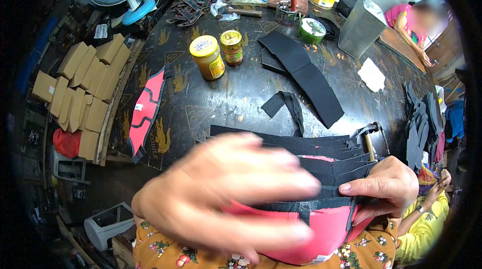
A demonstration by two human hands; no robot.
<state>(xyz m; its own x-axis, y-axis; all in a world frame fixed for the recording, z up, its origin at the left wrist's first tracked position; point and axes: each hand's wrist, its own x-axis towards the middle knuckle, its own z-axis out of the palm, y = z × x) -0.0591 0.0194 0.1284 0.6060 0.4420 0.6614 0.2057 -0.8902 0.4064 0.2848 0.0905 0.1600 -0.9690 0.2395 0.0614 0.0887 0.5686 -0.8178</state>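
Observation:
A pink piece with black edging (326, 229), curved like a shoe upper, rests over my lap at the table's near edge. My right hand (386, 188) pinches its black edge at the right, thumb on top and fingers beneath. My left hand (226, 188), blurred by motion, passes over the piece with its fingers stretched out and apart, hiding much of it. Just beyond lie overlapping black pieces (281, 141), with a little pink showing between them. Whether my left fingertips touch the piece, I cannot tell.
A flat pink and black piece (146, 113) lies left on the dark table (201, 113). Farther off are two jars (207, 58), black strips (306, 75), a metal can (363, 28) and a hammer (370, 141). Cardboard boxes (75, 83) stand left; other people sit around.

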